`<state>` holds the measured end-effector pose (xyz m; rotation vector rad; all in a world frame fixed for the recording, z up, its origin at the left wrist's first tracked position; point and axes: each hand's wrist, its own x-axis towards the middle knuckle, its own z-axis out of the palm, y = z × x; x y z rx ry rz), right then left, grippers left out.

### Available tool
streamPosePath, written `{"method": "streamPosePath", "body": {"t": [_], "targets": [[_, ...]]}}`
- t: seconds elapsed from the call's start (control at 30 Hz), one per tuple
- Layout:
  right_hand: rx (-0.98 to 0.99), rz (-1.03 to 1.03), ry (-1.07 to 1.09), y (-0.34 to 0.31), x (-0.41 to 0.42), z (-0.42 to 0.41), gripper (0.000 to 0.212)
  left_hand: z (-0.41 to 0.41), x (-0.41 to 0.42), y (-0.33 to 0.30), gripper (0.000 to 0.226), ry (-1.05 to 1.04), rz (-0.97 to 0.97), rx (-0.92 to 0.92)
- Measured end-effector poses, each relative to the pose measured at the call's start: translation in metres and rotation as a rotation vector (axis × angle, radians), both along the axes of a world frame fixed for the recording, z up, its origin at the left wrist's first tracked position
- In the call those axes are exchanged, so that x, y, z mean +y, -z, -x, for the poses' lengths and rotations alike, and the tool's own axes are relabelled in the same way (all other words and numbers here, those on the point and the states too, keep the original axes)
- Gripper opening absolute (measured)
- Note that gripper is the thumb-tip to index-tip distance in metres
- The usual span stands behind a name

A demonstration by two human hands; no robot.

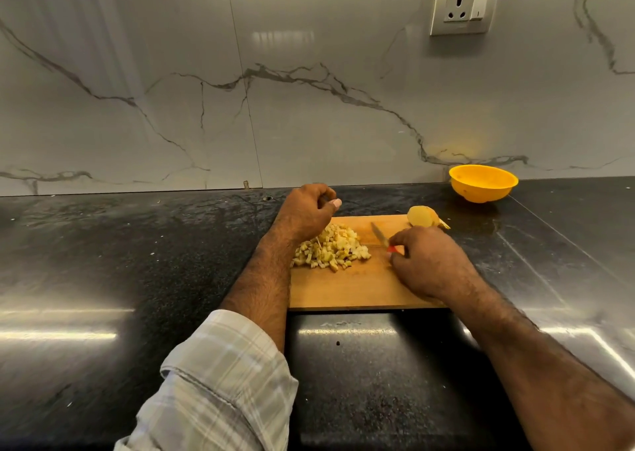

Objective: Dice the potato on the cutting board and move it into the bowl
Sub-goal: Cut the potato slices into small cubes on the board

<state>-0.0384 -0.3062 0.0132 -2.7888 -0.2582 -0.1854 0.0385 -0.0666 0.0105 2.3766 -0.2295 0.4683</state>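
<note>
Marble wall (pixel 309 107) w/ socket (pixel 464 5), black countertop (pixel 103 261)

The person's left forearm (pixel 264 279) wears a pale grey-and-beige plaid shirt sleeve (pixel 220 385) rolled back with 1 stitched cuff, while the right forearm (pixel 536 358) is bare.
</note>
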Motion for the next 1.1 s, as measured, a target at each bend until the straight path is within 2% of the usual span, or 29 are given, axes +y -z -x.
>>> {"method": "streamPosePath", "body": {"t": [0.1,0.23,0.37,0.5,0.57,0.67,0.8,0.87,1.0,1.1], "targets": [[0.022,-0.022,-0.106,0.001,0.009,0.005,0.04,0.001,-0.002,0.001,0.032,0.001,-0.016,0.007],[-0.1,-0.068,-0.023,0.001,0.005,0.0,0.04,0.0,-0.003,0.004,0.04,0.026,-0.011,0.131],[-0.05,0.017,0.005,0.006,0.006,-0.002,0.039,-0.002,-0.007,0.01,0.047,0.066,-0.105,0.26],[0.061,0.046,-0.098,0.008,0.014,-0.002,0.049,-0.005,-0.006,0.007,0.048,0.047,-0.01,0.189],[0.055,0.03,-0.081,0.008,0.011,-0.004,0.046,-0.005,-0.005,0.006,0.046,0.031,-0.028,0.147],[-0.057,-0.104,0.011,0.007,-0.004,-0.011,0.037,-0.005,-0.005,0.008,0.04,0.013,-0.096,0.107],[-0.226,-0.391,0.171,0.003,-0.029,-0.019,0.026,0.003,-0.02,0.003,0.038,-0.017,-0.267,0.002],[-0.261,-0.509,0.231,0.001,-0.036,-0.019,0.023,0.011,-0.037,-0.001,0.039,0.02,-0.345,0.006],[-0.33,-0.586,0.299,-0.002,-0.039,-0.014,0.028,0.017,-0.078,0.002,0.05,0.111,-0.52,0.068],[-0.416,-0.612,0.339,-0.002,-0.039,-0.012,0.033,0.012,-0.101,0.007,0.06,0.16,-0.516,0.139]]}}
